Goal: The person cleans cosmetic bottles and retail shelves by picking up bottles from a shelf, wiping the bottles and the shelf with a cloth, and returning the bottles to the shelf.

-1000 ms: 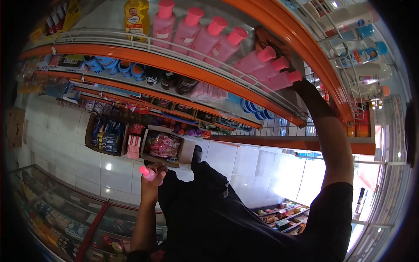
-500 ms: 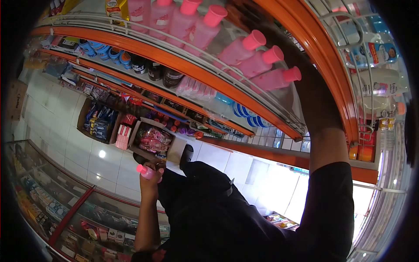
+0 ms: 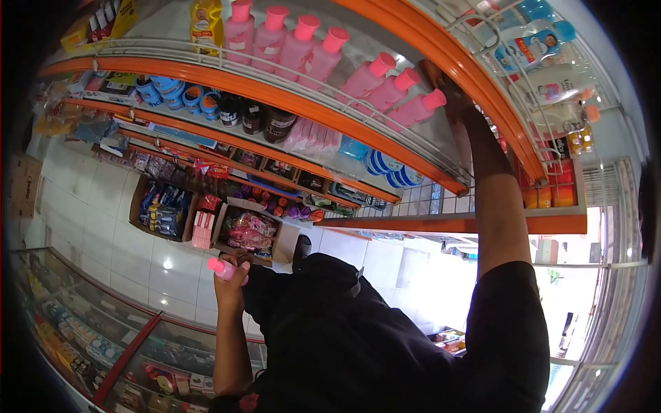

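My left hand (image 3: 237, 275) is closed round a small pink bottle (image 3: 222, 267) with a pink cap, low at the left beside my body. My right arm stretches up to the upper shelf, and my right hand (image 3: 447, 89) lies in shadow behind the end of a row of pink bottles. Its fingers look stretched out, with nothing visible in them. The nearest pink bottle (image 3: 417, 110) leans at the right end of that row. More pink bottles (image 3: 301, 47) stand further left behind the wire rail.
A yellow pouch (image 3: 206, 27) stands left of the bottles. Orange shelf edges (image 3: 275, 93) cross the view, with blue tubs and dark jars below. Cartons (image 3: 163, 206) of packets sit on the tiled floor. A glass display case (image 3: 131, 344) runs along the lower left.
My right hand has drawn back from deep behind the bottles towards the shelf's right end. The view has shifted slightly. My left hand still holds the small bottle.
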A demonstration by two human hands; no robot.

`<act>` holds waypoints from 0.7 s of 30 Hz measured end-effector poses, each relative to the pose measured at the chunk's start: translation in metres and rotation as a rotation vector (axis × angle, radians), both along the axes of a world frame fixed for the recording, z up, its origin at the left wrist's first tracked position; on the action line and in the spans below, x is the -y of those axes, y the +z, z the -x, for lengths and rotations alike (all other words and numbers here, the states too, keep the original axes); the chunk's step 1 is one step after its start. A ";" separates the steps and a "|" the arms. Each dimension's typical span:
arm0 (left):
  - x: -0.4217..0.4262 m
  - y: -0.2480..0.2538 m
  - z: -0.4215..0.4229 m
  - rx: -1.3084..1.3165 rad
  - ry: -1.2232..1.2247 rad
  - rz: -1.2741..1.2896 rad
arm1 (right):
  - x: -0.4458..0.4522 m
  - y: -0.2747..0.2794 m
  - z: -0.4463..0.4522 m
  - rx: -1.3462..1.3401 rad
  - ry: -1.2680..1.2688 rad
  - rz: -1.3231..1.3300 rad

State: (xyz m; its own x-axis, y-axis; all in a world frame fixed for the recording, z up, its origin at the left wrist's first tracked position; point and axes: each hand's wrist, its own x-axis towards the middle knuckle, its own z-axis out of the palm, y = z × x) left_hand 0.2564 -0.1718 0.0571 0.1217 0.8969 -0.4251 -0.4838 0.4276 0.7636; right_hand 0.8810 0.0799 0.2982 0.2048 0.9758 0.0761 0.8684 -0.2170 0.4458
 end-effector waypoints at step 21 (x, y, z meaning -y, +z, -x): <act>-0.083 0.034 -0.037 -0.041 -0.270 -0.121 | 0.081 0.066 0.116 -0.823 0.115 0.273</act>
